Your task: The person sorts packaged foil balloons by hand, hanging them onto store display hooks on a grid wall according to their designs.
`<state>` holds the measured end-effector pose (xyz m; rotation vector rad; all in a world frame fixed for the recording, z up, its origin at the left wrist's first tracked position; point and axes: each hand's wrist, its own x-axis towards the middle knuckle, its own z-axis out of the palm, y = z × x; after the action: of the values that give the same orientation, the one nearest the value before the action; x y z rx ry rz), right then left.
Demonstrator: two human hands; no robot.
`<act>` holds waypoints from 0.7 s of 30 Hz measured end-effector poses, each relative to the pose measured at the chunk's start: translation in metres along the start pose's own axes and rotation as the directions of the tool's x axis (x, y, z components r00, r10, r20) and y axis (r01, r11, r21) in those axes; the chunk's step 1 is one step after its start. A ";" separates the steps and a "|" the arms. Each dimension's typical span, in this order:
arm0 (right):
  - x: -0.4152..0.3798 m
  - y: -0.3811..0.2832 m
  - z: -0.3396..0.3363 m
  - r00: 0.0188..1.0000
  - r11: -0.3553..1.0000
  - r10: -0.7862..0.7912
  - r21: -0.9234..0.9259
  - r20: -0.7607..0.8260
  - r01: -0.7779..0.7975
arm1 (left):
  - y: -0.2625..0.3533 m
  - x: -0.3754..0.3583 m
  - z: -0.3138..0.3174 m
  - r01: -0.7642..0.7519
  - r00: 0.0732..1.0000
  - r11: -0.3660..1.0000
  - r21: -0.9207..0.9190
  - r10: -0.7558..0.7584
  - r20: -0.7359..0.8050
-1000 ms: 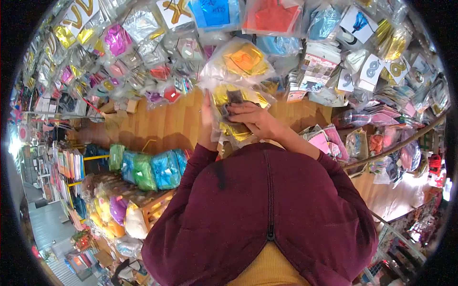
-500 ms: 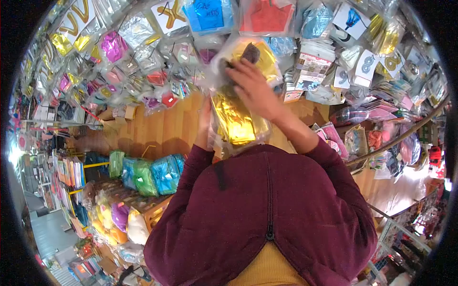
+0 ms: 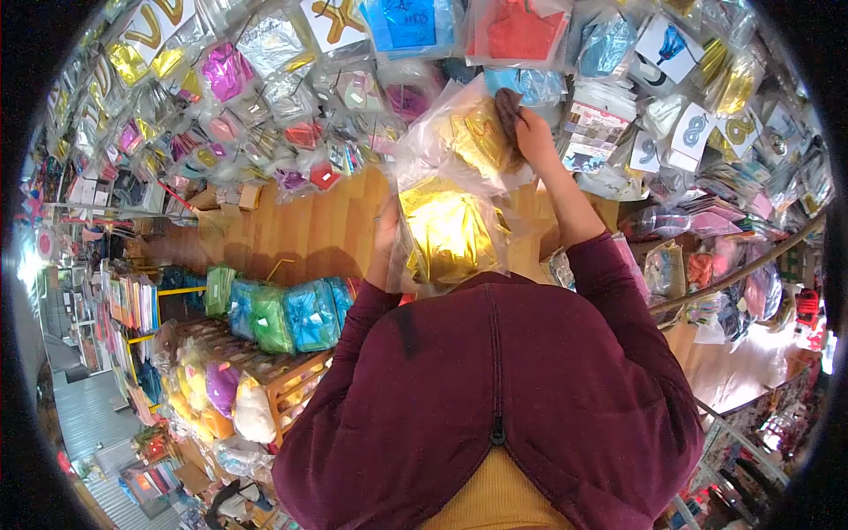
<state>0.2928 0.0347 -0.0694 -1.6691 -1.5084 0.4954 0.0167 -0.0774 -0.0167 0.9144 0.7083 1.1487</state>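
Clear plastic bags of shiny gold foil are in front of my chest: a lower gold foil bag and, above it, an upper gold foil bag with a whitish, wrinkled plastic edge. My left hand grips the lower bag along its left edge, its fingers partly hidden behind the plastic. A dark brown cloth is bunched in my right hand, whose fingers are closed round it. The cloth lies against the right side of the upper bag.
Hanging packets cover the wall ahead, among them a blue packet and a red packet. Wooden floor shows below. At left are wrapped blue and green bundles and a wooden crate near plush toys.
My right hand has moved right with the cloth, from over the middle of the upper bag to its right edge. More of the gold foil now shows.
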 end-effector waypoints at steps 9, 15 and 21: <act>0.009 -0.053 -0.097 0.866 0.396 0.482 0.847 0.136 -0.354 | -0.004 0.005 -0.031 0.041 0.987 0.989 -0.140 -0.018 0.162; 0.015 -0.066 -0.102 0.985 0.801 0.082 0.578 0.149 -0.154 | 0.007 0.013 -0.024 0.174 0.970 0.940 -0.293 -0.111 0.218; 0.015 -0.068 -0.109 0.948 0.980 -0.135 0.179 0.288 0.085 | 0.018 0.010 -0.010 0.209 0.972 0.911 -0.356 -0.152 0.181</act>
<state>0.3345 0.0126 0.0515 -1.4189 -1.7166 0.8184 0.0024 -0.0631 -0.0054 0.5903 0.4200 0.9929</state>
